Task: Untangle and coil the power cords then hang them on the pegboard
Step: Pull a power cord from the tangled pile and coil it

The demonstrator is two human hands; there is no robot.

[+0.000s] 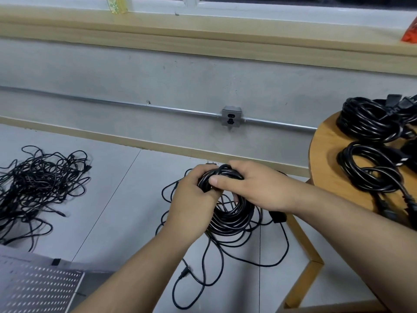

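A black power cord coil (232, 216) hangs between both hands above the floor. My left hand (194, 199) grips its upper left side, fingers curled round the bundle. My right hand (255, 186) grips the top from the right, thumb laid over the strands. Loose loops of the same cord (203, 276) trail on the floor below, with a plug lying near them. A tangled heap of black cords (38, 186) lies on the floor at the left. The white pegboard (38, 288) lies at the lower left corner.
A round wooden table (322, 159) at the right carries two coiled black cords (370, 168). A wall socket (231, 116) on a metal conduit sits on the grey wall ahead. A wooden table leg (302, 263) stands near the trailing loops.
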